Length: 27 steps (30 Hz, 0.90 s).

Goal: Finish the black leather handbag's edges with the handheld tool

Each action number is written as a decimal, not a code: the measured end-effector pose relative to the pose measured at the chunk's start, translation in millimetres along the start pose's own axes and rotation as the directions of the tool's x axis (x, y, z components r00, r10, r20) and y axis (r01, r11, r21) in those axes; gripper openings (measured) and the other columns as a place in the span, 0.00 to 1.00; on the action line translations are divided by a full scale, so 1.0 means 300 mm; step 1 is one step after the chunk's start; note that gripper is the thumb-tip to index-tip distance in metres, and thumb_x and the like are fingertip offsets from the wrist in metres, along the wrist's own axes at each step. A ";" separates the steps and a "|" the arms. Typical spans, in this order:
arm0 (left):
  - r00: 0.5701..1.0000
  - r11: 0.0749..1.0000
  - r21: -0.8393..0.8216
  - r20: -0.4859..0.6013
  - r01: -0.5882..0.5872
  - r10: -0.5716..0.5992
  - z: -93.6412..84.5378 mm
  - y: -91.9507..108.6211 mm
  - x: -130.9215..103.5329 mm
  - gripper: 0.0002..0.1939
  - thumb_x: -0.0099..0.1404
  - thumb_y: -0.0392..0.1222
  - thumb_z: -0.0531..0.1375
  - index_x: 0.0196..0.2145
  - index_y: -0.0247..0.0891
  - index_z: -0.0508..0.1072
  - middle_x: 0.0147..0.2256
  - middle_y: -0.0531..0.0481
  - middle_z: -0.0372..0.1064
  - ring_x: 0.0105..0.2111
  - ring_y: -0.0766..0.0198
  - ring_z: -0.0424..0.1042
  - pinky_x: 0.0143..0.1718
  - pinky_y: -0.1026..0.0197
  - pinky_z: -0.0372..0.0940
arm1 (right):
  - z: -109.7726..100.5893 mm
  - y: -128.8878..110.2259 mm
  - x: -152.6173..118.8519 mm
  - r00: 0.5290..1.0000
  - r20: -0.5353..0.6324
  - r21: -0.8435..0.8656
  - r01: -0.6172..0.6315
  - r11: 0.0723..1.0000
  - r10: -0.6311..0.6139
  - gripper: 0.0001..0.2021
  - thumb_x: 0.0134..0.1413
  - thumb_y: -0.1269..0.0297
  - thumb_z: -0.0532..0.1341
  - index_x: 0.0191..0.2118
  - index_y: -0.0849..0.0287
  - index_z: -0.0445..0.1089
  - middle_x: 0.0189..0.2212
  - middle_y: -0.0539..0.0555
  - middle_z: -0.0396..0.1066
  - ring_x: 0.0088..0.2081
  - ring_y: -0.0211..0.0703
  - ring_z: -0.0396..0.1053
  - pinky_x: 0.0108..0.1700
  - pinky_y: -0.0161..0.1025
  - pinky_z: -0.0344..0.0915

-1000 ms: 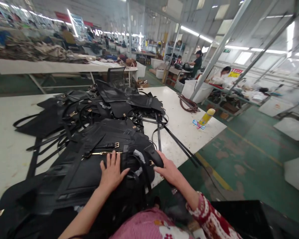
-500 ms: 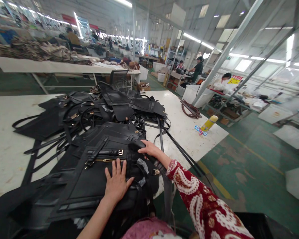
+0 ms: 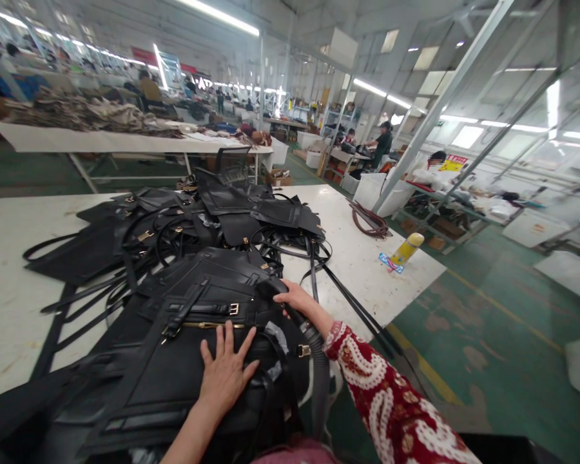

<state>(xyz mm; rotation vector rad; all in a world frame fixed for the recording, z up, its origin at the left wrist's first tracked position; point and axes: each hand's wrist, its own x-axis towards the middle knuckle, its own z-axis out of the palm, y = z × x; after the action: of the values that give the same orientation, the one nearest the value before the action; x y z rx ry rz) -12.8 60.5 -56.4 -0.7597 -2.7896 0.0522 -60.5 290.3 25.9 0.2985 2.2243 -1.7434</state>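
Observation:
A black leather bag piece (image 3: 164, 367) with a gold zip and a gold buckle lies flat at the near side of the table. My left hand (image 3: 226, 370) rests on it just below the zip, palm down with fingers spread. My right hand (image 3: 297, 303), in a red patterned sleeve, is wrapped round the black nozzle of a grey ribbed hose (image 3: 320, 367). The nozzle's tip touches or hovers over the leather right of the buckle; which of these I cannot tell. Bits of grey wrapping (image 3: 276, 336) show beside the bag's right edge.
Behind is a heap of black bag parts and straps (image 3: 207, 216) on the white table (image 3: 362, 274). A yellow bottle (image 3: 406, 250) and a coil of brown straps (image 3: 368, 220) lie to the right. Long black straps hang over the near right edge. Other people work farther off.
The view has tilted slightly, so the table sits lower. The nozzle and my right hand show a small shift. My left hand stays on the leather, its fingers spread a little wider.

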 end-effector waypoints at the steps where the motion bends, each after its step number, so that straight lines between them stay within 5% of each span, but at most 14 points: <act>1: 1.000 1.000 0.001 0.007 0.000 0.000 -0.002 0.001 0.001 0.34 0.57 0.52 0.58 0.59 0.55 0.49 0.61 0.31 0.39 0.61 0.38 0.36 0.54 0.32 0.33 | -0.010 0.000 -0.002 0.999 -0.039 0.005 0.016 1.000 -0.016 0.25 0.46 0.66 0.56 0.53 0.52 0.53 0.24 0.46 0.61 0.17 0.34 0.63 0.18 0.30 0.62; 3: 1.000 1.000 -0.001 0.017 -0.002 0.002 -0.004 0.003 0.004 0.34 0.57 0.53 0.58 0.59 0.56 0.49 0.61 0.32 0.39 0.61 0.38 0.36 0.54 0.32 0.34 | -0.038 0.010 -0.033 0.998 -0.062 0.009 0.022 1.000 -0.021 0.25 0.47 0.66 0.55 0.54 0.52 0.52 0.23 0.45 0.60 0.18 0.34 0.63 0.18 0.30 0.62; 8: 1.000 1.000 -0.006 0.005 -0.010 0.010 0.002 0.002 0.008 0.34 0.57 0.52 0.58 0.59 0.55 0.49 0.61 0.32 0.38 0.61 0.39 0.35 0.54 0.32 0.32 | -0.079 0.061 -0.128 0.996 0.086 -0.017 -0.031 0.999 0.033 0.26 0.43 0.67 0.59 0.52 0.55 0.57 0.21 0.47 0.63 0.18 0.37 0.65 0.19 0.31 0.63; 16: 0.999 0.999 -0.019 -0.007 -0.034 0.033 0.009 0.002 0.001 0.34 0.57 0.51 0.58 0.59 0.55 0.48 0.62 0.32 0.38 0.61 0.39 0.36 0.54 0.32 0.33 | -0.025 -0.009 -0.055 0.996 -0.026 -0.065 0.079 0.995 -0.081 0.27 0.47 0.67 0.56 0.55 0.51 0.53 0.26 0.46 0.62 0.18 0.33 0.62 0.19 0.29 0.62; 22: 1.000 0.999 -0.029 0.005 -0.025 0.025 0.002 0.005 -0.004 0.33 0.57 0.52 0.58 0.59 0.55 0.50 0.62 0.32 0.39 0.61 0.40 0.36 0.54 0.33 0.32 | 0.018 -0.020 -0.141 0.980 0.199 -0.174 0.055 0.983 -0.019 0.28 0.36 0.68 0.63 0.49 0.53 0.64 0.24 0.47 0.67 0.17 0.39 0.65 0.17 0.33 0.62; 27: 1.000 1.000 -0.024 0.027 -0.012 0.013 -0.010 -0.001 -0.002 0.33 0.56 0.51 0.58 0.58 0.56 0.50 0.62 0.34 0.40 0.61 0.40 0.36 0.54 0.33 0.32 | 0.102 -0.026 -0.091 0.997 0.037 -0.226 0.080 0.971 -0.074 0.29 0.38 0.68 0.61 0.52 0.52 0.62 0.27 0.48 0.68 0.18 0.36 0.64 0.21 0.33 0.63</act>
<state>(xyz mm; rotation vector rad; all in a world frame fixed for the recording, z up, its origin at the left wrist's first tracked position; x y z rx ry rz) -11.8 59.9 -53.7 -0.7878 -2.8159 0.0309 -34.4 259.3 36.1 0.1362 2.4151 -1.4984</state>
